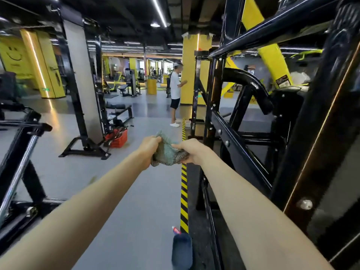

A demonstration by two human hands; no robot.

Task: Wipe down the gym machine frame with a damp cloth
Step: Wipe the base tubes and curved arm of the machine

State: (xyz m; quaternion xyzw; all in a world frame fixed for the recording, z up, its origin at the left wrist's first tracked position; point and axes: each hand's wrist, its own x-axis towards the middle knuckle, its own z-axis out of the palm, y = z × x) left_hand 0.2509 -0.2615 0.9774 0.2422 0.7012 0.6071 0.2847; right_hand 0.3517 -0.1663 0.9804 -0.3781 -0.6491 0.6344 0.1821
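Cloth (166, 152) was held bunched in mid-air, the grip of left hand (150, 147) and right hand (191, 150) clamped on it, seemingly being readied; pressing it onto the machine frame (233, 137) at three o'clock was called for next.

Both arms were stretched out in front, and the left hand (149, 148) and right hand (191, 151) each gripped one end of a bunched-up teal cloth (167, 152), holding it up in the air between them. The cloth wasn't touching the black machine frame (239, 145), which stood just off to the right with its bolted bars. A yellow-and-black striped tape (184, 191) ran along the grey floor (136, 191) beside the frame. Further back a red basket (117, 138) sat by a rack's foot, and a person in a white shirt (175, 86) stood near a yellow pillar (190, 61).
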